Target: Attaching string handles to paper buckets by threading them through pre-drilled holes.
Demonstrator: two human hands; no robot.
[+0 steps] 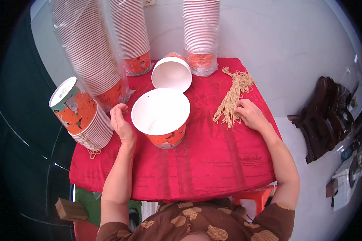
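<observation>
My right hand (251,115), at the right side of the table, has its thumb and fingers pinched on strands of a bundle of tan cords (238,90). Left of centre, my left hand (122,123) is raised beside an orange and white paper bucket (167,138), loosely curled with nothing visible in it. That bucket stands upright with its white inside showing. Behind it another paper bucket (173,75) lies on its side, mouth toward me. At the left, a stack of nested paper buckets (78,106) stands upside down, with cord handles (93,152) hanging from it.
A red cloth covers the table (205,168). Tall plastic-wrapped bucket stacks stand at the back: one left (84,44), another beside it (128,32), a third near the middle (202,30). An orange stool (255,197) is under the near edge; dark wooden furniture (326,116) stands at right.
</observation>
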